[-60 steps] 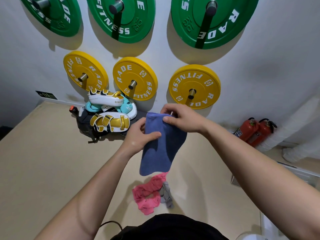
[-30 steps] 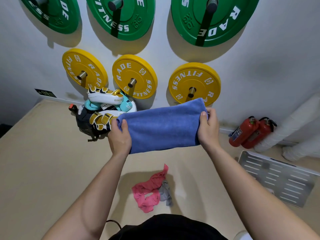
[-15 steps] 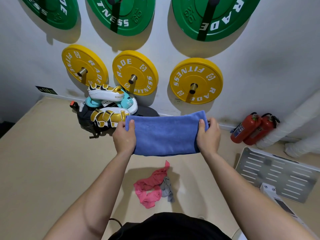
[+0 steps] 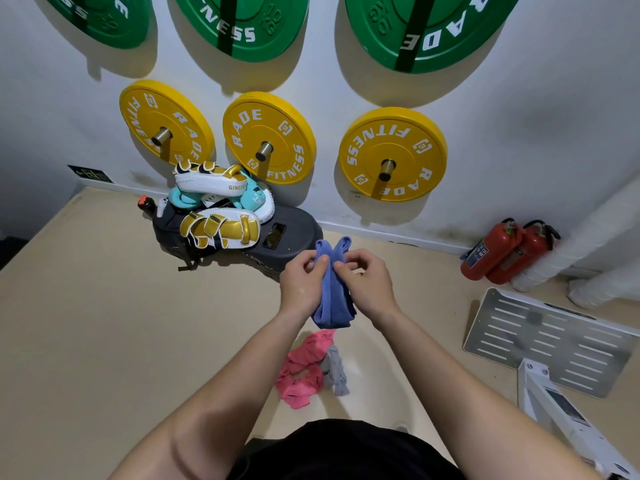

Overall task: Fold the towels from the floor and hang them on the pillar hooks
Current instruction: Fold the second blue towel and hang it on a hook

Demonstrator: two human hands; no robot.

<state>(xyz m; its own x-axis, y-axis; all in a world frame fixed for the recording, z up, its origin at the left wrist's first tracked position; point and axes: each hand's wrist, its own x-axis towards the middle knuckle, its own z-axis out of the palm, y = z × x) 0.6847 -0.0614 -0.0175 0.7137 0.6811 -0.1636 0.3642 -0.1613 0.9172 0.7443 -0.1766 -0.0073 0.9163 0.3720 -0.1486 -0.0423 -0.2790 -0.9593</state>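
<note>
A blue towel [image 4: 333, 299] hangs folded in half between my two hands, its two ends sticking up side by side. My left hand [image 4: 302, 283] pinches its left half and my right hand [image 4: 367, 282] pinches its right half, the hands almost touching. Below them on the beige floor lie a crumpled pink towel [image 4: 302, 370] and a small grey towel [image 4: 336, 370], touching each other. No pillar or hooks are in view.
Boxing pads [image 4: 218, 209] are piled on a dark bag [image 4: 291, 237] against the white wall. Yellow plates [image 4: 393, 154] and green plates [image 4: 242, 26] hang on pegs above. Two red fire extinguishers [image 4: 502, 249] stand at the right, near a slotted metal plate [image 4: 547, 341].
My hands have come together, folding the towel that was stretched flat between them into a narrow doubled bundle. The view has shifted slightly downward.
</note>
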